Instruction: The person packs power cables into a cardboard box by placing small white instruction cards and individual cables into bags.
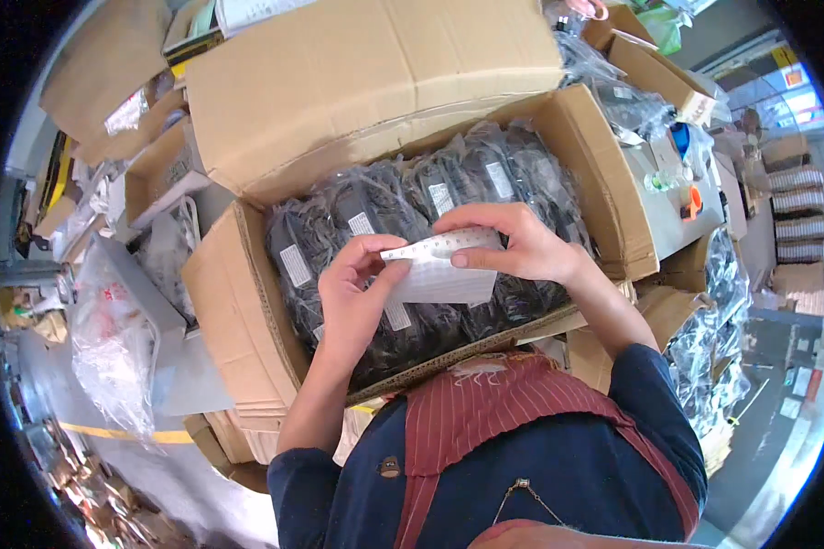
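The workroom around me was cluttered, with a grey tabletop (670, 231) off to the right and a large cardboard box (606, 174) open in front of me. Black goods in clear bags (470, 169), several bearing white labels (296, 265), filled the box. Above them I held a white sheet (444, 282) stretched between my hands. My left grip (355, 285) pinched its left end, thumb against curled fingers; my right grip (526, 245) pinched it toward the upper right, thumb on the near face. Its lower part hung below both thumbs.
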Demonstrator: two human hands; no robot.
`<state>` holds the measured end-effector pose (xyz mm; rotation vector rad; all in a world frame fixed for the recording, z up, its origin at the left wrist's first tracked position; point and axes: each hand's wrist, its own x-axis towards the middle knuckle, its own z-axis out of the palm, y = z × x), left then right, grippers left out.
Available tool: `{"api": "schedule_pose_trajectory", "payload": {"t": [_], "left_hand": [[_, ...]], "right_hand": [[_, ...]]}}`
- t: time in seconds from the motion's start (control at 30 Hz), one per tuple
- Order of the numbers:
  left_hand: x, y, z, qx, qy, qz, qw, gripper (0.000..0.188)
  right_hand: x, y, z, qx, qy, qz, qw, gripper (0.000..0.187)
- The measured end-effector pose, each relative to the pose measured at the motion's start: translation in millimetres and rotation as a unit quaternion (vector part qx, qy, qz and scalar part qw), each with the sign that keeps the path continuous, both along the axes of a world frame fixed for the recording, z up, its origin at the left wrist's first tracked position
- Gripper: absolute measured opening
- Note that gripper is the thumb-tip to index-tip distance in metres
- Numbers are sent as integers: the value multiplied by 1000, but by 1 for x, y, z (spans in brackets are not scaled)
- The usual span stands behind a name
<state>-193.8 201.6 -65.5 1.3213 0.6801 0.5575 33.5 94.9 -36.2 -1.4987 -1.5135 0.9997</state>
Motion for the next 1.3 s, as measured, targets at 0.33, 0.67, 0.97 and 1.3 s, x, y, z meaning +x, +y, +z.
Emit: {"api": "schedule_pose_trajectory", "payload": {"t": [0.33, 0.67, 0.97, 1.3], "left_hand": [[20, -51, 35, -35, -84, -116, 989, 29], [33, -93, 30, 164, -17, 4, 986, 13], [38, -107, 31, 285, 11, 23, 958, 15], [36, -97, 32, 0, -35, -34, 999, 27]], "right_hand": [[-18, -82, 23, 189, -78, -58, 977, 22], [-11, -104, 21, 211, -139, -117, 961, 22], [-14, -97, 22, 284, -210, -93, 931, 16], [-12, -94, 11, 312, -252, -114, 909, 23]]}}
